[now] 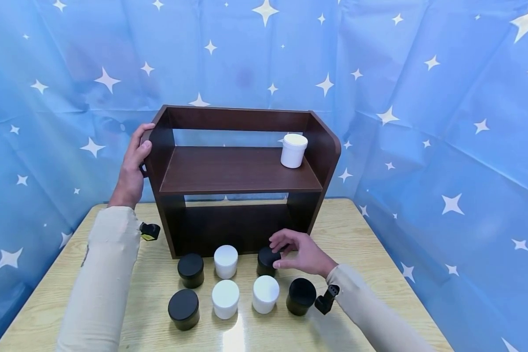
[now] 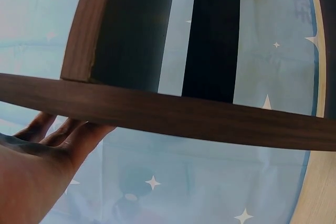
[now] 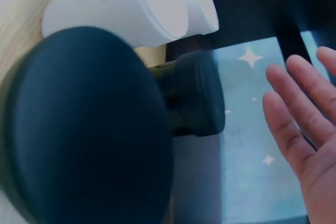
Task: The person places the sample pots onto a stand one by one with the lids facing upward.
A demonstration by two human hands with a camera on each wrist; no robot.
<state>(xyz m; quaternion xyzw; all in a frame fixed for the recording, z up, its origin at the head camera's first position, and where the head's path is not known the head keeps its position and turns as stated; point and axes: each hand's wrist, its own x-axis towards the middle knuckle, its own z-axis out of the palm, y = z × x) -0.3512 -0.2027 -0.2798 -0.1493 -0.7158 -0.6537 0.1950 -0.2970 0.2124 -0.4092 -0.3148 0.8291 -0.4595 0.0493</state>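
- Apparently, the work is near its beginning: one white jar [image 1: 292, 156] stands upright on the upper board [image 1: 229, 171] of the brown shelf unit [image 1: 242, 120], near the right side panel [image 1: 323, 146], while seven jars are down on the desk [image 1: 334, 220].
- What is left, as one may judge, is these seven. The back row has the back-left black jar [image 1: 191, 271], the back white jar [image 1: 226, 261] and the back-right black jar [image 1: 266, 259].
- The front row has the front-left black jar [image 1: 184, 309], the front-left white jar [image 1: 225, 299], the front-right white jar [image 1: 265, 294] and the front-right black jar [image 1: 301, 296]. All stand upright, before the unit.
- The right hand [image 1: 299, 252] is at the back-right black jar. Its thumb and fingers are apart, and the right wrist view shows a gap between them and the jar, so it seems that nothing is grasped.
- The left hand [image 1: 133, 166] rests against the outer side of the left side panel [image 1: 160, 161]. Its fingers are not clamped around it; probably they steady the unit.
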